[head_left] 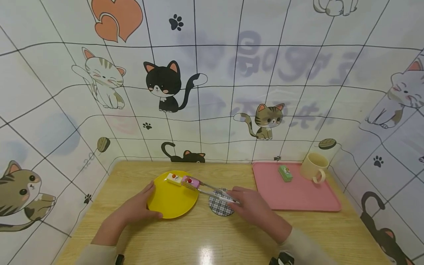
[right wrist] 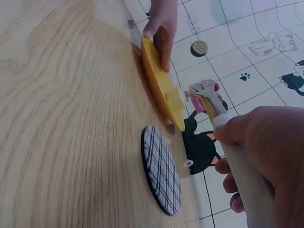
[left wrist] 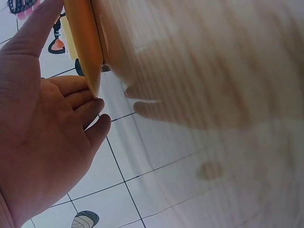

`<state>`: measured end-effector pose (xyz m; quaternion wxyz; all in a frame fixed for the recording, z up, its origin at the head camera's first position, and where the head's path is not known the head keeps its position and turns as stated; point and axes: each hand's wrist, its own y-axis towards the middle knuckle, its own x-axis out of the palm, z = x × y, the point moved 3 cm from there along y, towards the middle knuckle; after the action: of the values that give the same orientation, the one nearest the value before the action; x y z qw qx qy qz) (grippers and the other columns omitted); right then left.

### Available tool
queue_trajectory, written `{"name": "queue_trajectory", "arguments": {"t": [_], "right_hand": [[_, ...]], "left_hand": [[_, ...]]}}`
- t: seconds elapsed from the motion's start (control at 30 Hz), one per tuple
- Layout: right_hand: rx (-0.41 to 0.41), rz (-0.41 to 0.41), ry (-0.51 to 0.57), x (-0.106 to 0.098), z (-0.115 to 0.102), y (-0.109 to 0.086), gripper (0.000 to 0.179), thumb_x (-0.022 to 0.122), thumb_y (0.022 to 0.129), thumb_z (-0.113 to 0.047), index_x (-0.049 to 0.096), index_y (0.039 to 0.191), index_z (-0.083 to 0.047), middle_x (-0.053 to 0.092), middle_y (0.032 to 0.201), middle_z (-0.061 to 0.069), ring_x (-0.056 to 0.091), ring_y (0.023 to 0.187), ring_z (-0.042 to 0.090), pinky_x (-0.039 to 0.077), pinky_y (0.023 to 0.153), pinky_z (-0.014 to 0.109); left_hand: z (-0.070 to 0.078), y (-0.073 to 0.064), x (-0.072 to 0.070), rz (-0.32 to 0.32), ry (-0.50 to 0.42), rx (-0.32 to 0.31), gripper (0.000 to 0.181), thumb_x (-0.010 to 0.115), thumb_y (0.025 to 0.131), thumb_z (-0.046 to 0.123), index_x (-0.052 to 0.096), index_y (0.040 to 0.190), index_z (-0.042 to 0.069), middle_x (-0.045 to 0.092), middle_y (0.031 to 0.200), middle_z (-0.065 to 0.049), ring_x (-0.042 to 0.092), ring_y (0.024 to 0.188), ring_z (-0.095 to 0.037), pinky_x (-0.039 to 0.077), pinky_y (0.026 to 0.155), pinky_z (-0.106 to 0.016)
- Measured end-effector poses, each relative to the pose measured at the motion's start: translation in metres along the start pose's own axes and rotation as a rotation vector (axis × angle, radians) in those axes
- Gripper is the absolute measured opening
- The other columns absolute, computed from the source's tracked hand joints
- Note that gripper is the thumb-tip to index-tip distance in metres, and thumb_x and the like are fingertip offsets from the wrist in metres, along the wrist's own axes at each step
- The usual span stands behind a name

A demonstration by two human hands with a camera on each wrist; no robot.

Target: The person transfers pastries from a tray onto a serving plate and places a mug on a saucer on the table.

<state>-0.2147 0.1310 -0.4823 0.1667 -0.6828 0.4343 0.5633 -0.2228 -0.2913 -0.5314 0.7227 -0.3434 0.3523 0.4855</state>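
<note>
My left hand (head_left: 140,206) grips the left side of a round yellow plate (head_left: 172,206), its thumb at the near rim and the other fingers along the far-left rim. A pair of tongs (right wrist: 247,178) with light handles is held in my right hand (head_left: 249,205). Between the tong tips is a pink toy cake slice (head_left: 190,181) with a red berry on top, over the right part of the plate. Beside it, a pale yellow toy cake slice (head_left: 173,179) with an orange topping lies on the plate. In the right wrist view the pink slice appears raised above the plate.
A round black-and-white checked coaster (head_left: 219,209) lies on the wooden table (head_left: 198,239), under the tongs in the head view. On the right, a pink tray (head_left: 298,200) carries a green toy cake slice (head_left: 285,173) and a cream mug (head_left: 313,166). A cat-patterned curtain (head_left: 215,99) surrounds the table.
</note>
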Motion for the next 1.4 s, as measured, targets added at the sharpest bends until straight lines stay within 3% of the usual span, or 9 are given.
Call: {"name": "queue_trajectory", "arguments": {"t": [0.23,0.5,0.83,1.4], "right_hand": [[-0.009,-0.033,0.045,0.01,-0.016,0.019,0.039,0.077,0.105,-0.024,0.076,0.14,-0.006,0.078,0.126,0.009,0.076,0.113,0.029,0.064,0.095,0.051],[-0.013,-0.051,0.049,0.024,-0.027,0.039,0.034,0.078,0.105,-0.026,0.08,0.136,-0.013,0.073,0.103,-0.005,0.062,0.082,0.009,0.057,0.072,0.032],[0.078,-0.11,0.061,0.043,-0.041,0.058,0.036,0.082,0.102,-0.027,0.08,0.136,-0.013,0.07,0.099,-0.006,0.053,0.074,0.008,0.05,0.066,0.026],[0.14,-0.154,0.078,0.065,-0.052,0.07,0.039,0.082,0.103,-0.03,0.08,0.138,-0.013,0.076,0.107,-0.003,0.058,0.077,0.008,0.053,0.07,0.026]], "left_hand": [[-0.002,0.001,0.0,0.011,0.013,0.015,0.13,0.094,0.081,0.06,0.029,0.169,-0.01,0.018,0.18,-0.029,0.031,0.161,-0.053,0.03,0.129,-0.065],[-0.002,0.0,0.0,0.002,0.009,-0.005,0.13,0.095,0.081,0.061,0.029,0.169,-0.01,0.019,0.18,-0.028,0.031,0.161,-0.052,0.031,0.129,-0.065],[-0.002,0.003,0.001,0.003,0.015,0.002,0.129,0.095,0.08,0.061,0.032,0.169,-0.009,0.019,0.18,-0.027,0.032,0.161,-0.052,0.031,0.129,-0.064],[0.001,0.002,0.0,0.001,0.022,0.009,0.127,0.096,0.081,0.056,0.032,0.169,-0.009,0.019,0.18,-0.029,0.032,0.16,-0.053,0.033,0.127,-0.065]]}}
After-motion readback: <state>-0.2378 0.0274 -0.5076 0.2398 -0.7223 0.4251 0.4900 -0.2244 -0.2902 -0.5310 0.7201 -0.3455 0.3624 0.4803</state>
